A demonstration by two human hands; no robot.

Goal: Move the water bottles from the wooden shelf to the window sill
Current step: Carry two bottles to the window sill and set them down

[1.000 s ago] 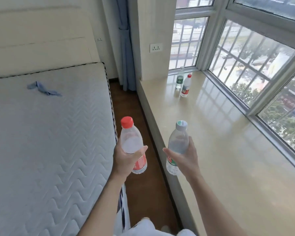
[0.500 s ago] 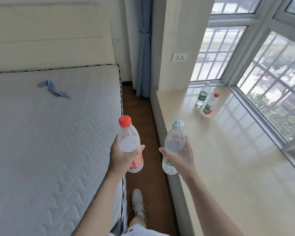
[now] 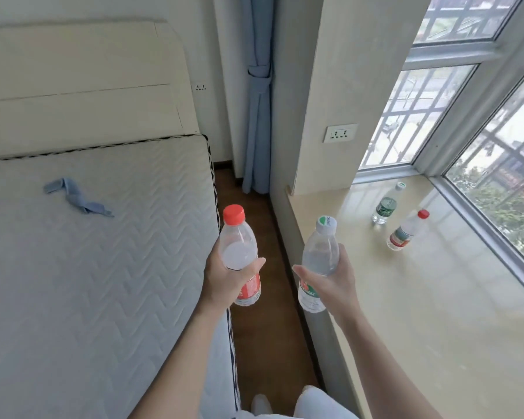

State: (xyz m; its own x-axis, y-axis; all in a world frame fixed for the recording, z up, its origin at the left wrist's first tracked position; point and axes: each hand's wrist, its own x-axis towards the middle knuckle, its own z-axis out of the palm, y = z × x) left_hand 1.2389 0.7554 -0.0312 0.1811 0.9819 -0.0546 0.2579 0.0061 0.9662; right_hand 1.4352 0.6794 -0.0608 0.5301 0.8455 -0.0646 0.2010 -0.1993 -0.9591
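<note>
Fingers of left hand [image 3: 224, 282] around red-capped clear bottle [image 3: 241, 258]; right hand [image 3: 335, 282] likewise around ribbed green-capped bottle [image 3: 318, 261]

left hand [image 3: 224, 276]: arm extended, fingers wrapped in a grip | right hand [image 3: 335, 281]: arm extended, fingers wrapped in a grip

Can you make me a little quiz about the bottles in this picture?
1. True or false: the left hand holds the red-capped bottle.
2. How many bottles stand on the window sill?
3. The right hand holds the green-and-white-capped bottle over: A) the mattress, B) the sill's edge, C) the headboard?

Key: 1 true; 2 two, the green-labelled bottle and the small red-capped bottle; 3 B.
</note>
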